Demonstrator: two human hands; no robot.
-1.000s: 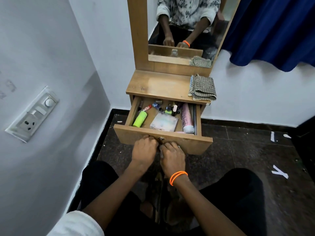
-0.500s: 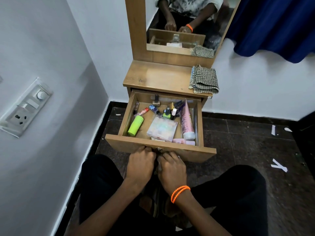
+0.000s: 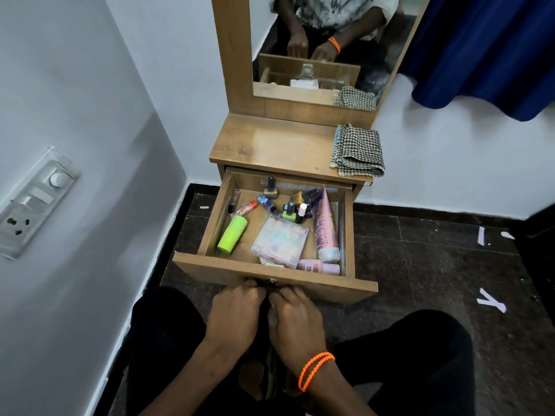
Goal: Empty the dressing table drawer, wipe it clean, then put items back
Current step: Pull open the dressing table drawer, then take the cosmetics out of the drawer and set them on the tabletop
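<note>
The wooden drawer (image 3: 348, 232) of the dressing table (image 3: 279, 145) stands pulled far out. Inside lie a lime green tube (image 3: 232, 238), a clear plastic box (image 3: 280, 241), a pink tube (image 3: 323, 226), a small pink bottle (image 3: 318, 268), a red-capped stick (image 3: 247, 208) and several nail polish bottles (image 3: 295, 209). My left hand (image 3: 237, 313) and my right hand (image 3: 295, 319) sit side by side at the drawer front, fingers curled under its lower edge by the metal knob (image 3: 271, 281). A folded checked cloth (image 3: 357, 151) lies on the table top.
A mirror (image 3: 318, 55) rises behind the table. The white wall with a switch and socket panel (image 3: 33, 202) closes the left side. A blue curtain (image 3: 486, 49) hangs at the upper right. Dark tiled floor (image 3: 435, 265) with white specks spreads to the right. My knees flank the hands.
Both hands have drawn the drawer steadily toward me; more of its inside shows now, including the small pink bottle at the front. The cloth has not moved.
</note>
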